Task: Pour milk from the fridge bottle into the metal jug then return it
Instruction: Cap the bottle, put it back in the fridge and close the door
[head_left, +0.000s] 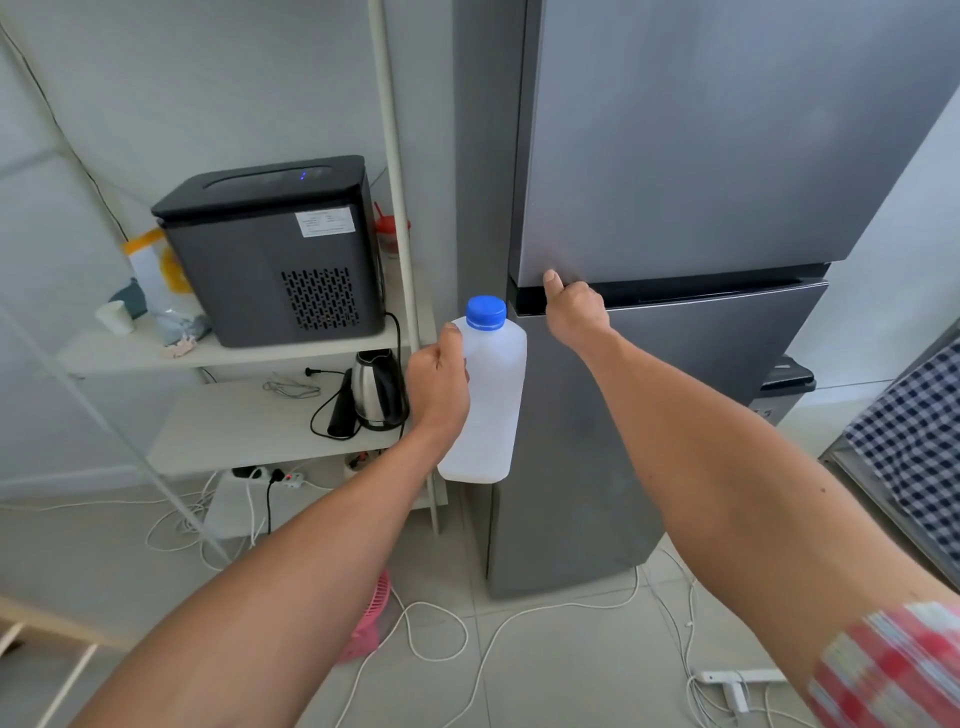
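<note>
Left hand (439, 382) wraps the translucent white plastic milk bottle with blue screw cap (488, 395), grip closed round its side, bottle upright, cap on, held in the air just in front of the left edge of the tall grey two-door fridge (675, 156); right hand (574, 312) sits at the dark handle recess (701, 296) between upper and lower doors, thumb up against the bottom edge of the upper door, fingers curled into the recess, holding nothing but the door edge; both doors look shut; metal jug not in view, so can't tell if the pour is done; likely step is either just-closed fridge after fetching, or about to open it for the return, frame alone doesn't settle it; if returning, next move calls for a pull on the door from the recess, keeping the bottle clear of the swing, then placing it upright on a shelf inside; white shelf rack (260, 353) with dark grey boxy appliance (270, 249) and steel kettle (376, 389) stands left of the fridge; loose white cables (441, 623) on the tiled floor near the feet, trip risk.
</note>
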